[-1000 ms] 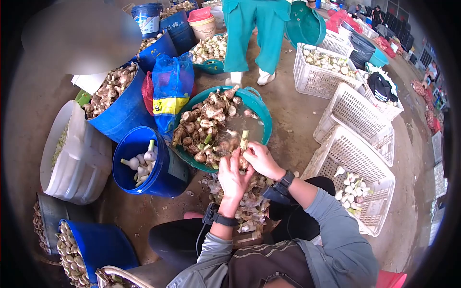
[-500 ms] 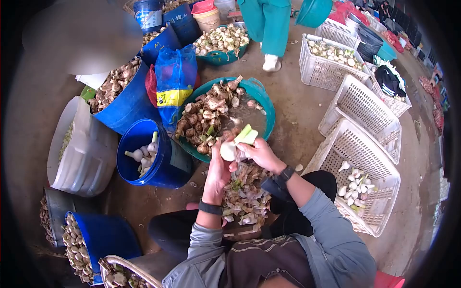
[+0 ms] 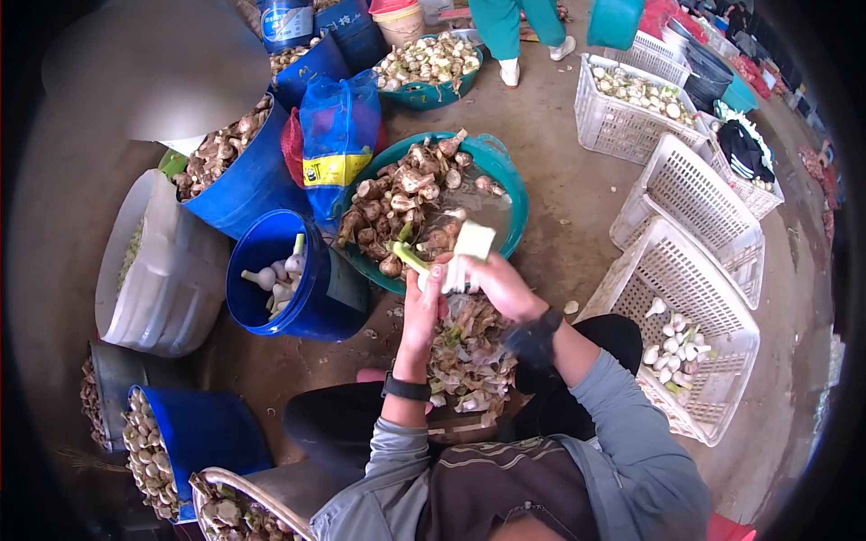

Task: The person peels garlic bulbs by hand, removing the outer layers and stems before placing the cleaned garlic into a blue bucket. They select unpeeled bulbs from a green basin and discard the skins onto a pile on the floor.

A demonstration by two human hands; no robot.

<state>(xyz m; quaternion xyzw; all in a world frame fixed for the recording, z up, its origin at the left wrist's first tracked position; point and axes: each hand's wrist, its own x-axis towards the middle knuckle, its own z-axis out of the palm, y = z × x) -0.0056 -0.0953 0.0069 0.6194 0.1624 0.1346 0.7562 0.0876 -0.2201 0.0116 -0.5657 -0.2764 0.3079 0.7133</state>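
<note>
My left hand (image 3: 420,317) is closed around a garlic bulb with a pale green stem (image 3: 411,258) that points up and left; fingers mostly cover the bulb. Close beside it, my right hand (image 3: 503,290) grips a pale, broad strip of garlic skin (image 3: 474,242), smeared by motion. Just beyond both hands stands a green basin (image 3: 516,194) with brown unpeeled garlic (image 3: 417,178) and some murky water. Below them, between my legs, lies a heap of loose papery peelings (image 3: 471,356).
At left, a blue bucket (image 3: 347,293) holds clean white garlic. On the right, a white crate (image 3: 722,397) contains several peeled bulbs. Blue tubs (image 3: 248,194) of garlic and a blue mesh bag (image 3: 336,117) stand behind. A person in green trousers (image 3: 496,32) is at the back.
The garlic's stem has swung from upper right to upper left. My right hand has pulled a pale strip of skin upward. The person in green trousers has stepped farther back.
</note>
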